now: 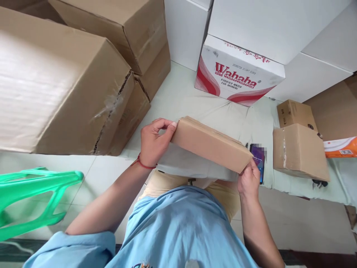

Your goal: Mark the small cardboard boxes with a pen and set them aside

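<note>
A long, narrow brown cardboard box [209,146] is held between my two hands at the front edge of the cloth-covered table [181,89]. My left hand [156,139] pinches its left end, with the thumb on the near corner. At the other end, my right hand [249,176] grips the lower right corner, its fingers partly hidden behind the cardboard. The box tilts down toward the right, and a seam runs along its upper side. Just beyond my right hand lies a phone [258,163] with its screen lit.
Large cardboard boxes [80,96] are stacked at the left. A white and red water carton [237,74] stands against the wall. Smaller boxes [301,150] and an orange and white package [340,147] sit at the right. A green plastic stool [52,186] is on the floor at left.
</note>
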A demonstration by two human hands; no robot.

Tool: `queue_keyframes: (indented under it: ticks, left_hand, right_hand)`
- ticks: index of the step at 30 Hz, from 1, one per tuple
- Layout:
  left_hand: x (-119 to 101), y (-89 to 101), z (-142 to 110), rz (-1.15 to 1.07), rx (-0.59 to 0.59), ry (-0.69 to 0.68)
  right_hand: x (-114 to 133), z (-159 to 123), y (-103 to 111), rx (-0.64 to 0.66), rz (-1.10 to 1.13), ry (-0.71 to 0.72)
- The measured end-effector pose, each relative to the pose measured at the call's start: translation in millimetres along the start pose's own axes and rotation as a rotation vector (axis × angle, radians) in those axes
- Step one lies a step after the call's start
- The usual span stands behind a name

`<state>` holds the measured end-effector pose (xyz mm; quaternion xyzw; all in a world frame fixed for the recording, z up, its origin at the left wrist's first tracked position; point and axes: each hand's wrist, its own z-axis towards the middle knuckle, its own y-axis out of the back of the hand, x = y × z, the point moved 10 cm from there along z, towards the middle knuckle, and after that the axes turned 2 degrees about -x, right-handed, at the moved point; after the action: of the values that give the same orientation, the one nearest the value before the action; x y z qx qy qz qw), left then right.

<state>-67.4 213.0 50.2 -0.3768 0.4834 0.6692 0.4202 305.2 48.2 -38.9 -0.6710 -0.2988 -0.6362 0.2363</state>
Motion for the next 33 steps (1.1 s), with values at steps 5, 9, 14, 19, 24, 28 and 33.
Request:
queue_keyframes:
  ticks: [5,9,14,19,24,28,33]
  left_hand:
    - [17.1,14.8,-27.7,-0.103,-0.028,0.088]
    - [28.7,9.2,-42.9,-0.141,0.001,0.175]
    - [62.4,10.9,-46.6,-0.130,-0.084,0.325]
    - [102.8,10.2,-49.2,-0.249,-0.107,0.523]
    - [107.0,8.8,-50.7,-0.282,-0.066,0.561]
    - [104.2,11.1,-51.0,-0.309,-0.112,0.574]
    - [103.2,10.9,-52.0,-0.317,-0.165,0.591]
  right_hand:
    - [12.1,-3.7,8.3,-0.019,0.048,-0.003]
    - [23.0,-7.6,9.5,0.022,0.112,-0.032]
    - [53.0,-23.3,-5.9,0.148,0.087,0.035]
    - [96.9,-54.0,-33.1,0.261,-0.065,0.254]
    - [123.0,-63.0,-44.1,0.211,-0.041,0.362]
    - [95.8,-34.3,-30.4,0.162,-0.029,0.150]
    - [33.0,-20.4,-28.2,0.385,-0.015,-0.299]
